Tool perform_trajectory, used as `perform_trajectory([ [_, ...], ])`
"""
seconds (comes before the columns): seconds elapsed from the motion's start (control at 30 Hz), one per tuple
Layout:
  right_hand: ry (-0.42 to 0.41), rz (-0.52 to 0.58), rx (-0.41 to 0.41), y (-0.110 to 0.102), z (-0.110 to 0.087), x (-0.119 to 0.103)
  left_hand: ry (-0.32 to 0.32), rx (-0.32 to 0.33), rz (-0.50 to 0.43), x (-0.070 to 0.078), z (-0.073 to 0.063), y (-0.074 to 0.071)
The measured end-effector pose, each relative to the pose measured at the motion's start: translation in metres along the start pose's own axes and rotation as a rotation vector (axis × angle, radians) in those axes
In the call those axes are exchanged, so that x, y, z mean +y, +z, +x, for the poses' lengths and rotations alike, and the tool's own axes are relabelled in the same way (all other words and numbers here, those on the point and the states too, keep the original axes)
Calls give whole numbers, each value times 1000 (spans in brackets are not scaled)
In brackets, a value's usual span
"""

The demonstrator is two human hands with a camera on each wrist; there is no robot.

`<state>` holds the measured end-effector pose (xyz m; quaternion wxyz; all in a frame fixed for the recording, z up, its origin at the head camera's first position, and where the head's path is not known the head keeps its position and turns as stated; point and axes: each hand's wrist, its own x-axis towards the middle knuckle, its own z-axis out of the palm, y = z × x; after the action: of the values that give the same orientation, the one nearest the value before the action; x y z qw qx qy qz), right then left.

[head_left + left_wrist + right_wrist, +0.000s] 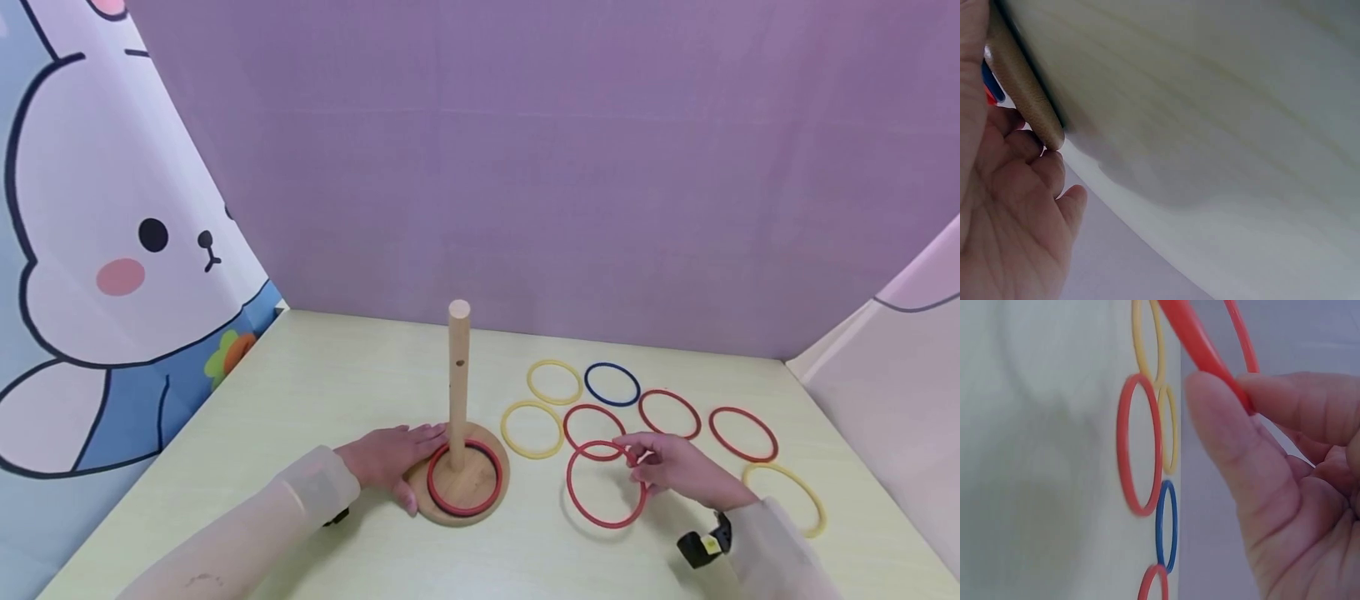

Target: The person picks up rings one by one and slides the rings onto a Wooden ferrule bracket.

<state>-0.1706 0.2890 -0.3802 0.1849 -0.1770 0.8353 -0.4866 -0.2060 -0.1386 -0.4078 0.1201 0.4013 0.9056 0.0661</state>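
Note:
In the head view my left hand (393,458) rests on the left side of a round wooden base (474,485), fingers spread toward the back and thumb at the near side. From this base rises an upright wooden post (458,383). Around the post's foot lies a red ring (465,512), with a dark blue ring (992,84) showing beside it in the left wrist view. My right hand (686,471) pinches another red ring (609,526) between thumb and fingers. That ring is raised off the table and tilted, to the right of the base.
Several loose rings lie flat on the pale table (360,367) to the right: yellow rings (532,456), a blue ring (612,403) and red rings (742,457). A purple cloth (525,183) stands behind the table, and a cartoon-printed cloth (82,183) borders its left side.

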Motion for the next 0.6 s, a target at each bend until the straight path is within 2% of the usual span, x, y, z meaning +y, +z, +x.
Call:
perform_trajectory([
  [0.3, -8, -21, -16, 4, 19, -19, 1, 2, 4, 0, 0, 1],
  [0.6, -102, -28, -15, 11, 39, -35, -4, -1, 9, 0, 0, 0],
])
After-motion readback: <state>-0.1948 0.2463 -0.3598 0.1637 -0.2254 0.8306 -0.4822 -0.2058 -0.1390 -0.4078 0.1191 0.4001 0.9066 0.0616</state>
